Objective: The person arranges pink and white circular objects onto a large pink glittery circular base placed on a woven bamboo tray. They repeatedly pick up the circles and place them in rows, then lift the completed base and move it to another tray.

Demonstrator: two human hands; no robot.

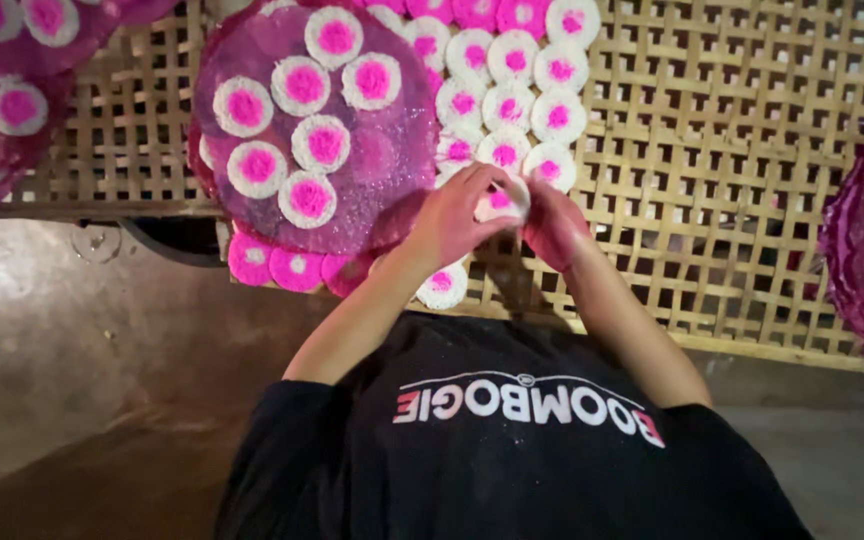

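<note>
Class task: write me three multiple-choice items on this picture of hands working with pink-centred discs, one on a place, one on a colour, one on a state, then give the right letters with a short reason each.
1. Where do the loose white discs lie?
A. in a metal bowl
B. on the woven bamboo rack
C. on the floor

2. What colour are the discs' centres?
A. green
B. yellow
C. pink

3. What are the left hand and right hand doing?
A. both are closed on one disc
B. both are resting flat on the rack, holding nothing
C. each is holding a separate tray

Answers:
1 B, the discs sit in rows on the lattice.
2 C, each white ring surrounds a bright pink middle.
3 A, the fingers of both hands meet round a single disc beside the round purple tray.
</note>
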